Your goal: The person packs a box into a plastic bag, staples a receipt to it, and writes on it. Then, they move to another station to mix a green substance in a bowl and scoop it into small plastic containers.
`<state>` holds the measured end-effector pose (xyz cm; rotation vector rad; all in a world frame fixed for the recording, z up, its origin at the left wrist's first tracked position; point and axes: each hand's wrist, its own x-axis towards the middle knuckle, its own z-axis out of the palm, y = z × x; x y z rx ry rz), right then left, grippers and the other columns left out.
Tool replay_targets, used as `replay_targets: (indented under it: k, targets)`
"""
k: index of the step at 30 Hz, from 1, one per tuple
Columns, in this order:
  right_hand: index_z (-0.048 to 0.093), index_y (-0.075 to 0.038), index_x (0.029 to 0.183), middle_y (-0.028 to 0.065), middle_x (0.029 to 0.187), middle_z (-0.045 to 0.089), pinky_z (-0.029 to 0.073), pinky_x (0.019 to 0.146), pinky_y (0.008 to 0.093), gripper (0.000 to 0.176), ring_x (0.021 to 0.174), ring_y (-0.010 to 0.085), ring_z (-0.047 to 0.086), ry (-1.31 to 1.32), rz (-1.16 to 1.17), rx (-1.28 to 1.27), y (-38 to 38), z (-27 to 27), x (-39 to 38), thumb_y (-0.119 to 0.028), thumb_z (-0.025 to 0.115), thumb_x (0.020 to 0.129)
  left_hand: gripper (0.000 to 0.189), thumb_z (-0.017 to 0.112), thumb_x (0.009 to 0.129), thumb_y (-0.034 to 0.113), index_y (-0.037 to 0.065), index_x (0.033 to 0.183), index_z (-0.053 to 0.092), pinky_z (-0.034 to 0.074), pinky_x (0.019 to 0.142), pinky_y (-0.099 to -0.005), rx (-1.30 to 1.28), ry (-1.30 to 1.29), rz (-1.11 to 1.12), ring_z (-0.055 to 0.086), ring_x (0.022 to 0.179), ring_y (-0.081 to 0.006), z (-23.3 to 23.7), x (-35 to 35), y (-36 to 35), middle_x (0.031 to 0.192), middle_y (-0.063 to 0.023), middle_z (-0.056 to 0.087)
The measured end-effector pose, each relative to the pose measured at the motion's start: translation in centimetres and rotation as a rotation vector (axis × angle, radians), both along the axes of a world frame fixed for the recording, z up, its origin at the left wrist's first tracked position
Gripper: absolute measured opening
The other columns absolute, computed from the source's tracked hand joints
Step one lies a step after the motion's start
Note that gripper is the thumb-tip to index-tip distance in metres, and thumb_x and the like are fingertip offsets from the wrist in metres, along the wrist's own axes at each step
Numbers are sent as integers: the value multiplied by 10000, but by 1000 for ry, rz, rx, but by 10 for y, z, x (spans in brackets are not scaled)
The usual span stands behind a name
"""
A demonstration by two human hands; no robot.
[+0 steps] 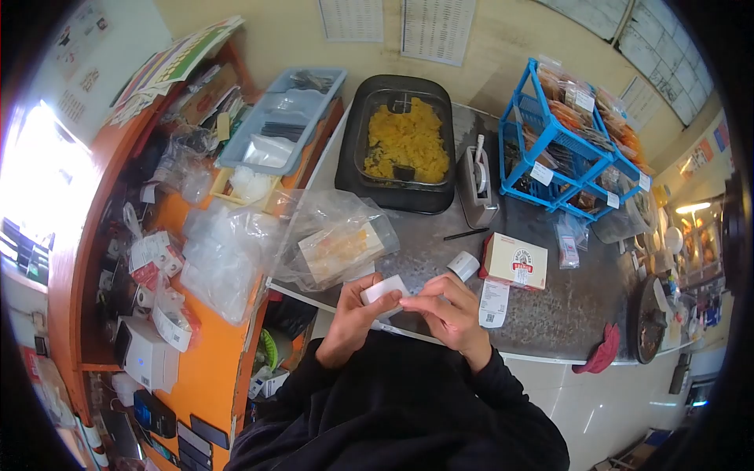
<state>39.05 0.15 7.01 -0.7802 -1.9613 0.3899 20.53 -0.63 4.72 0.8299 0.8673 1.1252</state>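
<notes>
My left hand (pixel 353 318) is closed around a small white block-like object (pixel 383 291), whose exact kind I cannot make out. Close beside it, my right hand (pixel 452 312) has its fingertips pinched together at the object's right edge. What those fingertips hold, if anything, is too small to tell. Just beyond my hands, a clear plastic bag (pixel 302 212) lies over a pale flat package (pixel 342 250). To the right of my right hand are a white paper roll (pixel 463 265), a printed receipt (pixel 493 304) and a cream and red food box (pixel 514 261).
A black tray (pixel 345 149) with yellow food (pixel 404 141) stands at the back of the metal table. Right of it are a metal dispenser (pixel 477 188) and blue basket racks (pixel 558 149) of packets. At left, an orange counter (pixel 206 377) carries plastic bags (pixel 224 263) and a cutlery bin (pixel 283 118).
</notes>
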Motion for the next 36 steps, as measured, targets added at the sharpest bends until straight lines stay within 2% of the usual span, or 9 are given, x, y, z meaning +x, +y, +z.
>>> replay_targets:
  k: [5, 9, 10, 14, 18, 22, 25, 30, 36]
  targets:
    - [769, -139, 891, 39, 881, 539, 485, 754, 371, 263, 943, 288, 574, 145, 48, -10, -2, -2, -4, -94, 804, 634, 177, 680, 863, 84, 20, 745, 565, 366, 620, -239, -19, 258, 165, 481, 725, -62, 17, -11, -16, 796, -4, 565]
    - [710, -90, 802, 51, 927, 529, 513, 780, 357, 91, 910, 243, 552, 561, 314, -341, 5, -6, -4, -143, 781, 783, 114, 668, 784, 41, -21, 783, 572, 426, 798, -340, 744, 789, 453, 539, 883, -205, 35, -53, -11, 1025, -164, 569]
    - [620, -60, 836, 62, 936, 528, 505, 817, 370, 200, 930, 232, 554, 673, 349, -438, 9, -9, -3, -235, 698, 895, 116, 668, 749, 30, -26, 785, 573, 436, 888, -392, 999, 921, 545, 550, 935, -258, 45, -64, -4, 1073, -203, 550]
    - [538, -43, 929, 58, 884, 529, 484, 916, 400, 253, 914, 212, 567, 982, 552, -794, 59, 22, -45, -286, 605, 948, 80, 635, 735, 84, 18, 770, 606, 347, 1053, -510, 849, 1711, 196, 614, 908, -292, 81, -90, 2, 984, -167, 616]
    - [550, -43, 877, 34, 846, 522, 468, 961, 450, 198, 875, 162, 561, 995, 1025, -1273, 111, 10, -132, -234, 547, 929, 66, 602, 730, 118, 83, 747, 655, 373, 1048, -502, 803, 1862, -226, 613, 979, -326, 9, -76, 12, 949, -113, 693]
    - [601, -24, 862, 40, 815, 558, 481, 865, 398, 157, 829, 154, 578, 504, 877, -1676, 128, -81, -164, -179, 574, 864, 196, 616, 766, 148, 50, 933, 643, 431, 982, -475, 820, 1558, -427, 615, 965, -334, -11, -72, -13, 1069, -158, 660]
    - [607, -14, 839, 54, 788, 569, 471, 782, 358, 135, 777, 165, 565, 444, 459, -1338, 123, -126, -134, -145, 587, 815, 248, 611, 815, 160, 26, 1023, 605, 458, 914, -498, 598, 1310, -419, 612, 993, -361, -25, -81, -24, 1134, -186, 626]
    - [554, -25, 727, 82, 754, 567, 411, 738, 283, 168, 759, 181, 537, 732, 515, -1232, 130, -134, -85, -178, 546, 797, 213, 594, 868, 158, -3, 1003, 559, 447, 903, -546, 513, 1116, -27, 590, 1037, -426, -77, -84, -7, 1224, -243, 578]
    - [527, -45, 737, 72, 796, 561, 418, 821, 304, 188, 787, 189, 532, 861, 590, -1314, 132, -131, -76, -217, 527, 812, 363, 554, 886, 189, -16, 1187, 557, 387, 1039, -437, 662, 1264, -420, 501, 1218, -399, -113, -82, 70, 1343, -230, 518]
